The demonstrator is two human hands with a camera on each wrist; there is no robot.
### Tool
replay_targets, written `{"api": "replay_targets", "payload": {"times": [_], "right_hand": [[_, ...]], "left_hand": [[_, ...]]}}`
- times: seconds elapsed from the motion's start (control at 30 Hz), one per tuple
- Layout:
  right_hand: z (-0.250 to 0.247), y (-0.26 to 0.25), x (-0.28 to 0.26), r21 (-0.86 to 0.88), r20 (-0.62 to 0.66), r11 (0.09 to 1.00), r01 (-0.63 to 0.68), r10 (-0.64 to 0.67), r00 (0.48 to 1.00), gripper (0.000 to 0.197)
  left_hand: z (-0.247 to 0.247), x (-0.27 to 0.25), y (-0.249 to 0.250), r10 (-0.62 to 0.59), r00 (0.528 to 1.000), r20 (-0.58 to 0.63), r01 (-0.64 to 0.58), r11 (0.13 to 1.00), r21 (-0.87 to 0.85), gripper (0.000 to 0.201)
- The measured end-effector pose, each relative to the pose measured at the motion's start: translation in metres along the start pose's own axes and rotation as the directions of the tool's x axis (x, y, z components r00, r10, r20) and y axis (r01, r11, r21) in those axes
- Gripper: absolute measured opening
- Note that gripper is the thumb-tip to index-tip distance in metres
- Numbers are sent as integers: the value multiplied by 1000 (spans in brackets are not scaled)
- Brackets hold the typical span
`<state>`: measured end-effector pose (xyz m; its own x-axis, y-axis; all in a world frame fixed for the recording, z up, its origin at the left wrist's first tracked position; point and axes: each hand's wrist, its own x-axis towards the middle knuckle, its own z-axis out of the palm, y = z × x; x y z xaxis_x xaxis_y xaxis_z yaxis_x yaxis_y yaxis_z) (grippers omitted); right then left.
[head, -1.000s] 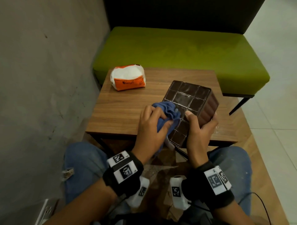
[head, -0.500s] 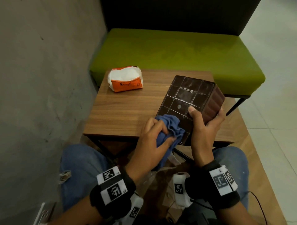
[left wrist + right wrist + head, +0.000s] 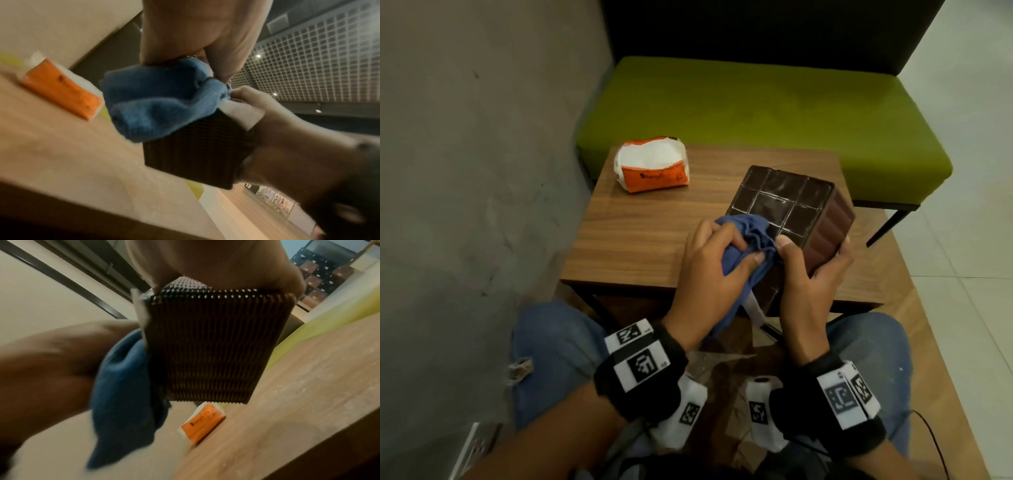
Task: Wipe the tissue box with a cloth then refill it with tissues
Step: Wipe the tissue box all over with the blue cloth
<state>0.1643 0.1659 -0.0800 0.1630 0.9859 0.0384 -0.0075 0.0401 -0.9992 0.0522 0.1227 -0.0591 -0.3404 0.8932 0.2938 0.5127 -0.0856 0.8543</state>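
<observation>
Wiping is in progress; refilling is not yet begun. The left hand grips the bunched cloth against the gridded face of the box. The right hand grips the box, held tilted over the near right edge of the tabletop. Box contents cannot be determined. The tissue pack, opened on top with white tissues visible, lies at the far left corner.
</observation>
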Motion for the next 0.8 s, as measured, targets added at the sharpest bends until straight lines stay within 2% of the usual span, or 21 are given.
{"api": "replay_targets", "payload": {"times": [0.1,0.2,0.27,0.4,0.57,0.63,0.73,0.8], "right_hand": [[1,-2,-4,26,-7,1000,-8,8,1000,89],[-2,-3,0,23,-6,1000,-1,2,1000,88],[-5,1,-1,35,-3,999,-22,23,1000,90],[-7,5,-7,-6,-5,1000,-14,14,1000,94],[-1,4,-3,1,-16,1000,-5,5,1000,91],[-4,6,-5,-2,-23,1000,-9,9,1000,95],[-5,11,-11,-25,-33,999,-28,27,999,102],[-3,12,-13,-36,-40,999,-34,33,999,102]], "left_hand": [[4,8,8,16,998,-61,-14,999,31,22],[4,-5,13,65,998,-7,-65,998,23,22],[-1,2,-2,23,999,-22,-22,999,46,20],[-11,13,-28,-118,985,-129,130,987,92,20],[4,-4,-1,-9,1000,-3,10,1000,18,20],[-1,4,-13,-42,999,31,42,999,1,20],[-9,11,-32,-148,989,16,147,989,9,20],[-6,6,-27,-173,985,17,173,985,-17,22]]}}
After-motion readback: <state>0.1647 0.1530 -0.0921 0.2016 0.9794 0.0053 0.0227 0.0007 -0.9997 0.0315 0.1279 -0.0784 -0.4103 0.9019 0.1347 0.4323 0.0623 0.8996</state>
